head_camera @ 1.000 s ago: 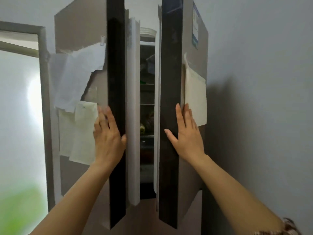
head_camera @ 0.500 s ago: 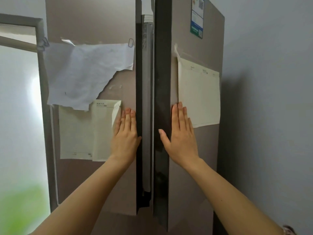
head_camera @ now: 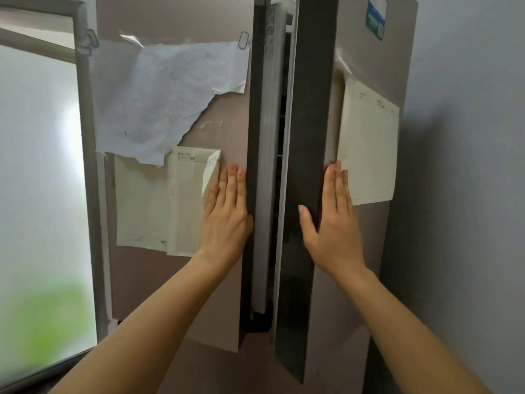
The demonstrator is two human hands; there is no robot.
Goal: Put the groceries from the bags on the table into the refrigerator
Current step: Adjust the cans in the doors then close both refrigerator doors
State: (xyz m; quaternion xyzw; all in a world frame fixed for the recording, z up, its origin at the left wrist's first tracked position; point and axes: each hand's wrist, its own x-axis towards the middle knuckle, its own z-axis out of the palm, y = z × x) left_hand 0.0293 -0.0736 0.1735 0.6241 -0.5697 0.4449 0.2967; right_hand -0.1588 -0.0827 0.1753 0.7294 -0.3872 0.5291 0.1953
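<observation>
- The fridge (head_camera: 255, 371) fills our view. Its two upper doors stand nearly shut with a narrow gap between them, and no groceries or bags are in sight.
- On the left door (head_camera: 170, 280) and right door (head_camera: 366, 251) we'd push evenly near the inner edges until both seals seat.
- Papers (head_camera: 159, 89) hang on both doors, so we keep our palms off them.
- Our left hand (head_camera: 227, 220) lies flat on the left door, our right hand (head_camera: 332, 223) on the right one — each grip apart, fingers straight, holding nothing.
</observation>
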